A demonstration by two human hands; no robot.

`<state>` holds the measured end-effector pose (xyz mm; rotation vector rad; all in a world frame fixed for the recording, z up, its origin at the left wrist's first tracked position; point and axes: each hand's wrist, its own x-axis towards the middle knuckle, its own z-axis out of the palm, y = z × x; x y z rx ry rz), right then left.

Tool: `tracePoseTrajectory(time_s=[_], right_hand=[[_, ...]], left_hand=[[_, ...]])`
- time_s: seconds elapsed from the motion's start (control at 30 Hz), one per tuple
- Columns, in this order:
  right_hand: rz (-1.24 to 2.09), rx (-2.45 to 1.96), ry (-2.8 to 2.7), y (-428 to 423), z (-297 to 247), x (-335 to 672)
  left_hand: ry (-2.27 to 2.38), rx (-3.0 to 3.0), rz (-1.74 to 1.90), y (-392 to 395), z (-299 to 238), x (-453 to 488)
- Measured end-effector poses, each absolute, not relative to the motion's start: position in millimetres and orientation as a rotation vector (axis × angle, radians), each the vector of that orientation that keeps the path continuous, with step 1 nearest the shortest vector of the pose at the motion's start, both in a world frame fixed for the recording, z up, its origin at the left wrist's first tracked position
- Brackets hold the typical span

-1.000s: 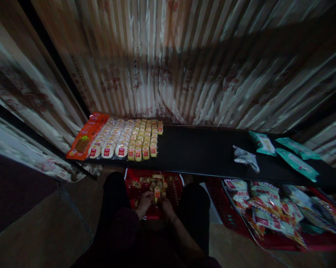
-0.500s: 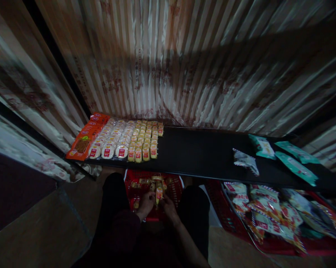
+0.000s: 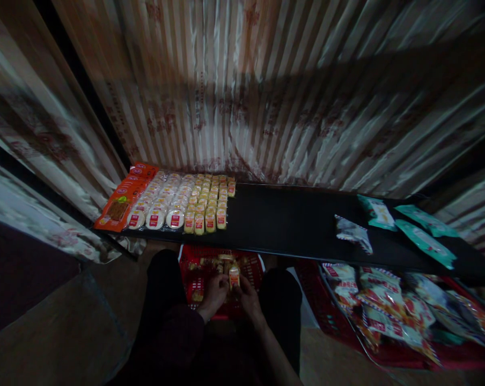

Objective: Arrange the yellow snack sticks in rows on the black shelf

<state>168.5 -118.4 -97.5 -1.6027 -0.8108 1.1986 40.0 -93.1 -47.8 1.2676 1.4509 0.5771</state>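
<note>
Holding a small yellow pack at the red basket, we have it between our two hands. Our right hand pinches it low on its right side. Our left hand has its fingers curled in at the left side, but it is too dark to tell if they pinch or only touch. The pack's long side points away from us, toward the black shelf, and its red label faces us. On the shelf, the rows of yellow packs are ahead of our hands and a bit to the left, so our left hand is nearer to them. The front ones look long the same way as ours. More loose packs lie in the basket, just past our hands.
</note>
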Motion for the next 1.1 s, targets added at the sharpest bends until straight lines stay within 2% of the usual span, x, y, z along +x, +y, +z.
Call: tracePoseTrajectory(time_s=[0.53, 1.1], right_hand=[[1.148, -1.515, -0.819, -111.0, -71.2, 171.8], [0.986, -1.507, -1.031, -81.5, -20.7, 181.3]], left_hand=[[1.461, 1.264, 0.773, -87.7, -35.6, 47.1], [1.408, 1.366, 0.89, -56.8, 15.6, 55.2]])
